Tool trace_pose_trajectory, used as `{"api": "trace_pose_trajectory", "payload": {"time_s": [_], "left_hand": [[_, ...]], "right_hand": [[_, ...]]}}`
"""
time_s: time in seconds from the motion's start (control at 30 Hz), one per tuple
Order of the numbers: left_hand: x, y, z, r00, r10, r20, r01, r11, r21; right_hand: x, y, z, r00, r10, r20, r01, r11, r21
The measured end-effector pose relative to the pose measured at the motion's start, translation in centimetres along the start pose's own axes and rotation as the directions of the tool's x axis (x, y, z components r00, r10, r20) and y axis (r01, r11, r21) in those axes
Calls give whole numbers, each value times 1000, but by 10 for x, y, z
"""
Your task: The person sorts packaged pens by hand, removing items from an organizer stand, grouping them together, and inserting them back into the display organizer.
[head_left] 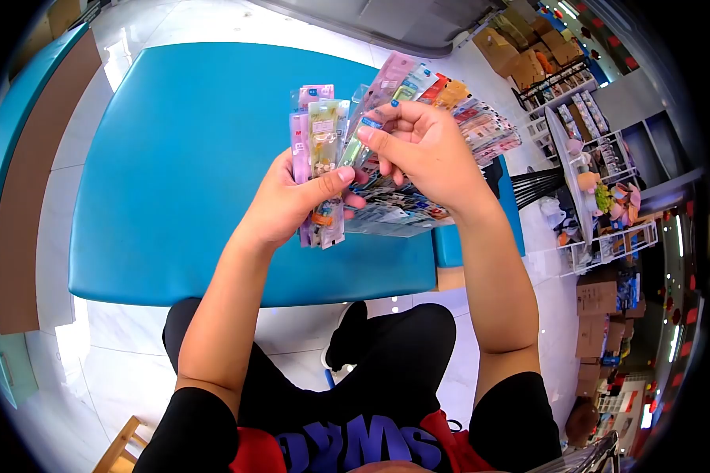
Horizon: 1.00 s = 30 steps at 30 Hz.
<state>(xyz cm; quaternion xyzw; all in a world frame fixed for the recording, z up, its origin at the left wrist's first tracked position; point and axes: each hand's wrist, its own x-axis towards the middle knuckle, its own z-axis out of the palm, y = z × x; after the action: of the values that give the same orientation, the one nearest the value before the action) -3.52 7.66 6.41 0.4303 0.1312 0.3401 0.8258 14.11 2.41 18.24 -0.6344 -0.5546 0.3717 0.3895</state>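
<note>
My left hand (288,197) is closed around a bundle of long, slim plastic packets (322,138), pink, purple and yellowish, held upright with the thumb across the front. Just beside it, my right hand (426,150) pinches a clear packet with green in it (358,147) between thumb and fingers. The lower end of that packet reaches my left thumb. Behind and below my right hand, a clear bin (394,227) is packed with many similar packets, partly hidden by my hand and forearm. What the packets contain is too small to make out.
The bin stands on a blue padded table (189,173). At the left is another blue-topped, brown-sided unit (24,197). Shelves (607,165), a round white table (568,173) and cardboard boxes (596,298) stand at the right. A wooden stool (122,445) is at lower left.
</note>
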Motion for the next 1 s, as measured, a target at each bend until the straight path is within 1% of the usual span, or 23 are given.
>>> {"api": "trace_pose_trajectory", "payload": {"time_s": [0.03,0.13,0.17,0.23,0.3,0.33,0.43,0.47,0.57,0.6,0.63,0.7,0.73,0.77,0.83,0.87,0.93,0.97,1.0], "left_hand": [[0,-1,0,1000,11,-11,-11,1000,14],[3,-4,-2,997,51,-59,-50,998,31],[4,-6,-2,994,69,-88,-67,998,19],[6,-6,-3,985,81,-152,-81,997,5],[8,-5,-6,974,71,-215,-73,997,1],[7,-2,-4,967,44,-252,-45,999,0],[10,-6,-14,976,31,-215,-45,997,-59],[10,-7,-15,978,24,-205,-45,995,-94],[8,-5,-13,987,9,-162,-42,979,-198],[8,-6,-13,990,10,-140,-42,972,-231],[7,-7,-14,993,11,-120,-43,964,-262],[7,-5,-12,995,7,-98,-26,980,-196],[6,-3,-10,996,3,-86,-17,986,-163],[5,-1,-9,997,7,-81,-18,990,-140],[3,1,-5,998,14,-64,-20,995,-95],[4,1,-5,999,28,-36,-31,996,-88],[4,1,-5,998,56,17,-55,996,-74],[4,1,-3,998,58,20,-56,996,-76],[3,2,0,998,58,21,-57,995,-77]], "right_hand": [[0,-2,-1,1000,11,-11,-11,999,-42],[6,-5,-23,990,-82,-113,72,993,-90],[8,-10,-35,974,-161,-159,150,986,-76],[11,-23,-61,918,-308,-250,303,951,-60],[15,-31,-83,827,-456,-330,419,890,-181],[17,-33,-89,769,-528,-360,468,849,-244],[19,-35,-95,802,-515,-304,390,836,-387],[23,-28,-92,831,-490,-262,365,838,-406],[28,-9,-66,918,-352,-184,266,889,-372],[24,-11,-54,917,-320,-237,203,887,-415],[23,-10,-51,861,-426,-279,233,816,-528],[23,-7,-46,713,-630,-307,246,635,-732],[22,-5,-43,642,-707,-299,277,576,-769],[17,-4,-35,739,-603,-302,292,689,-663],[3,-4,-13,894,-376,-244,252,872,-420],[-2,-3,-1,938,-264,-225,186,929,-319],[-2,5,4,981,-135,-138,90,953,-291],[-1,8,7,993,-70,-91,42,959,-279],[-2,5,11,996,-48,-80,35,988,-153]]}}
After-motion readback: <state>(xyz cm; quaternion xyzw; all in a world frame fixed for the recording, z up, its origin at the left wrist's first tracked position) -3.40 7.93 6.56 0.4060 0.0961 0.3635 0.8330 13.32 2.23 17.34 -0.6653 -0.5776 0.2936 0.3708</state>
